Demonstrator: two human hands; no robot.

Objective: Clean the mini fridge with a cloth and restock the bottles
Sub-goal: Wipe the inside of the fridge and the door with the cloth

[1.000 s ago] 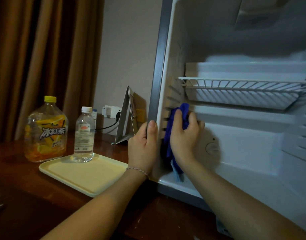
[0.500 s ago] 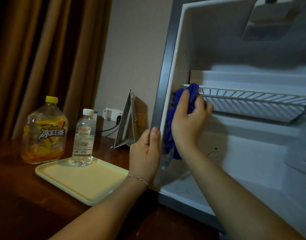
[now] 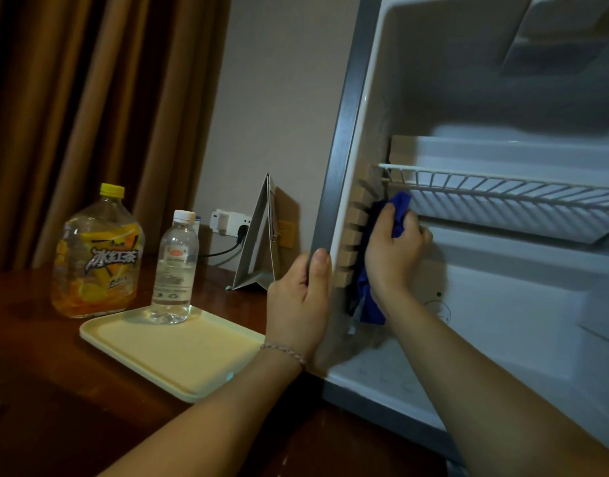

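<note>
Right hand [image 3: 394, 249] grips the bunched blue cloth [image 3: 372, 290] against the mini fridge [image 3: 344, 139] left inner wall, just under the wire shelf [image 3: 502, 194]. Left hand [image 3: 301, 297] clamps the front edge. Work each rail slot, steady pressure. Bottles [image 3: 174, 266] wait on the tray [image 3: 179, 352].

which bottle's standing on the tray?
The small clear water bottle, white cap. The big yellow-capped tea bottle stands on the wooden table, behind the tray.

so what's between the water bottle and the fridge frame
In the head view, a folded card stand stands between the water bottle and the fridge frame, with a wall plug behind.
</note>
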